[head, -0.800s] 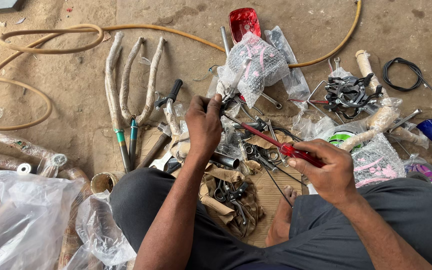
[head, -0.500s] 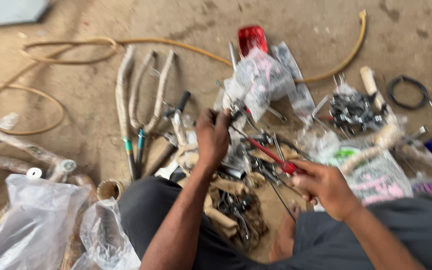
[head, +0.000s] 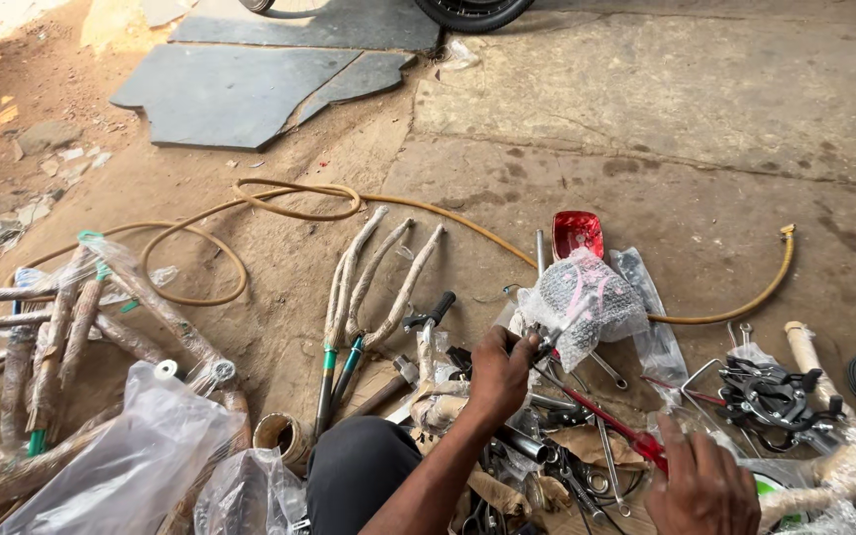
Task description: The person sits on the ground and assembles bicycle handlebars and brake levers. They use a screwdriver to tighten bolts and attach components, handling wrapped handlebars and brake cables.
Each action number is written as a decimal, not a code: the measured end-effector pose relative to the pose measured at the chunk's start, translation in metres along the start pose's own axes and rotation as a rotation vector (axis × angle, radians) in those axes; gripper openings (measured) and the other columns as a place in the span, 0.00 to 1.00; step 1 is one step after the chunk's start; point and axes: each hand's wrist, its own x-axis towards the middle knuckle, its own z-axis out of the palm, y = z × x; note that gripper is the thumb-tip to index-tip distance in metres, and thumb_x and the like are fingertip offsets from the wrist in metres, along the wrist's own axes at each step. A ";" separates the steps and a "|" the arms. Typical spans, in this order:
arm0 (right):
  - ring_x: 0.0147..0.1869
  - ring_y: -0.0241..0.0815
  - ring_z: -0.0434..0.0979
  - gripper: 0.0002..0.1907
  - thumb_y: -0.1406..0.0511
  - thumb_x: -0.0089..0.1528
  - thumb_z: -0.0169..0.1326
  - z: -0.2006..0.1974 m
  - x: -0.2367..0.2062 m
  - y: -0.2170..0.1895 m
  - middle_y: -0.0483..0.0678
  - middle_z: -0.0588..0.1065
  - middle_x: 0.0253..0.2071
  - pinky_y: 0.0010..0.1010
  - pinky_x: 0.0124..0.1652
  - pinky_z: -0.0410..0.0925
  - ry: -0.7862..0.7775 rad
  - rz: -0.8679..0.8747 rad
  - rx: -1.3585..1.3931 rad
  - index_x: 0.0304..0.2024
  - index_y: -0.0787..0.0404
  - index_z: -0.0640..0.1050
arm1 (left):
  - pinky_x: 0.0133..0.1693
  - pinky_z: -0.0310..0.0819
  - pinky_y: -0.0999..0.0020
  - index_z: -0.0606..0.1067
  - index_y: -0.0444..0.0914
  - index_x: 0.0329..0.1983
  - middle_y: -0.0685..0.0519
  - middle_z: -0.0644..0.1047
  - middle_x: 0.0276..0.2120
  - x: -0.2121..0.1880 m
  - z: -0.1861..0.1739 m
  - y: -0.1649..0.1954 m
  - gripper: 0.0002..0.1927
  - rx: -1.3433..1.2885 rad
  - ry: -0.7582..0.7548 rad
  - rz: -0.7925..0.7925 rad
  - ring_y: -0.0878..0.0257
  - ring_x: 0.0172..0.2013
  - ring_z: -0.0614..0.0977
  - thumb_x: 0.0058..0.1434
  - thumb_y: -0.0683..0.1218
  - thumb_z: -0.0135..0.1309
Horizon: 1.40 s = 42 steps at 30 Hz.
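My left hand (head: 500,374) is closed around a small metal part next to a bubble-wrapped bundle (head: 587,302) on the ground. My right hand (head: 700,485) grips the red handle of a screwdriver (head: 611,421), whose shaft runs up-left to the part in my left hand. Below both hands lies a pile of wrenches and metal fittings (head: 547,466). A red reflector (head: 578,234) sits just behind the bundle.
Paper-wrapped bicycle forks (head: 369,282) and frame tubes (head: 81,327) lie to the left, with clear plastic bags (head: 131,456). A tan hose (head: 299,210) loops across the concrete. Black brake parts (head: 775,396) and a wrapped handlebar (head: 814,362) lie at right. A tyre (head: 473,12) stands far back.
The camera has tilted up, so the hands now sit lower in view and more floor shows. Both hands keep their hold on the part and the screwdriver.
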 end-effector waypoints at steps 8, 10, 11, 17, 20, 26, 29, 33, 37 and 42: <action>0.50 0.43 0.80 0.22 0.52 0.60 0.58 0.034 0.019 -0.011 0.46 0.79 0.46 0.37 0.50 0.76 -0.525 0.331 0.297 0.52 0.55 0.79 | 0.31 0.75 0.61 0.72 0.34 0.39 0.49 0.78 0.28 -0.010 0.001 0.010 0.16 -0.001 -0.147 -0.102 0.60 0.27 0.79 0.69 0.53 0.52; 0.51 0.46 0.83 0.35 0.41 0.61 0.51 0.037 0.026 -0.022 0.49 0.78 0.46 0.37 0.49 0.75 -0.605 0.482 0.740 0.61 0.54 0.70 | 0.30 0.77 0.62 0.71 0.36 0.40 0.50 0.78 0.28 -0.010 -0.001 0.011 0.14 -0.099 -0.207 -0.104 0.62 0.26 0.79 0.68 0.52 0.51; 0.49 0.50 0.80 0.37 0.39 0.62 0.52 0.036 0.029 -0.031 0.54 0.78 0.44 0.38 0.48 0.75 -0.653 0.488 1.137 0.56 0.61 0.73 | 0.30 0.78 0.63 0.70 0.36 0.41 0.51 0.77 0.28 -0.010 -0.002 0.011 0.13 -0.150 -0.235 -0.114 0.62 0.26 0.78 0.68 0.51 0.50; 0.45 0.52 0.73 0.47 0.33 0.61 0.55 0.007 0.072 -0.119 0.53 0.75 0.43 0.43 0.42 0.68 -0.759 0.371 2.068 0.61 0.66 0.72 | 0.31 0.77 0.63 0.77 0.32 0.38 0.46 0.81 0.27 -0.012 -0.003 0.006 0.13 -0.027 -0.249 0.143 0.61 0.27 0.81 0.65 0.48 0.56; 0.52 0.48 0.78 0.37 0.42 0.51 0.56 -0.006 0.090 -0.141 0.47 0.79 0.47 0.47 0.53 0.70 -0.655 0.659 2.051 0.55 0.57 0.75 | 0.33 0.78 0.63 0.81 0.34 0.40 0.46 0.82 0.29 -0.014 -0.002 0.003 0.11 -0.002 -0.135 0.218 0.58 0.29 0.84 0.66 0.46 0.52; 0.47 0.48 0.77 0.16 0.57 0.59 0.53 0.000 0.110 -0.144 0.50 0.77 0.40 0.45 0.53 0.67 -0.533 0.656 2.161 0.42 0.62 0.78 | 0.37 0.81 0.61 0.82 0.32 0.45 0.45 0.83 0.37 -0.018 -0.012 0.000 0.12 -0.054 -0.055 0.515 0.55 0.35 0.86 0.65 0.43 0.51; 0.48 0.44 0.76 0.16 0.61 0.58 0.52 0.011 0.112 -0.140 0.48 0.78 0.41 0.41 0.56 0.66 -0.497 0.544 2.394 0.44 0.63 0.77 | 0.32 0.82 0.64 0.81 0.34 0.42 0.46 0.81 0.40 -0.024 -0.018 -0.003 0.11 0.144 0.000 0.585 0.58 0.31 0.84 0.64 0.43 0.52; 0.39 0.44 0.77 0.14 0.63 0.53 0.51 0.009 0.106 -0.130 0.47 0.76 0.33 0.44 0.47 0.72 -0.431 0.620 2.386 0.41 0.60 0.76 | 0.24 0.76 0.68 0.74 0.37 0.26 0.50 0.79 0.28 -0.030 -0.027 -0.021 0.11 -0.030 0.213 0.582 0.64 0.24 0.80 0.64 0.45 0.54; 0.32 0.45 0.75 0.13 0.62 0.55 0.59 -0.016 0.092 -0.116 0.48 0.73 0.27 0.42 0.34 0.70 -0.470 0.536 2.109 0.40 0.62 0.75 | 0.22 0.71 0.69 0.71 0.40 0.22 0.53 0.76 0.22 -0.028 -0.029 -0.044 0.16 -0.203 0.297 0.621 0.67 0.22 0.76 0.67 0.47 0.53; 0.36 0.44 0.76 0.19 0.56 0.53 0.67 -0.037 0.070 -0.120 0.47 0.77 0.31 0.43 0.37 0.70 -0.525 0.253 1.386 0.40 0.62 0.81 | 0.22 0.66 0.64 0.70 0.38 0.22 0.52 0.73 0.20 -0.012 -0.007 -0.053 0.21 -0.052 0.201 0.256 0.62 0.21 0.72 0.71 0.51 0.51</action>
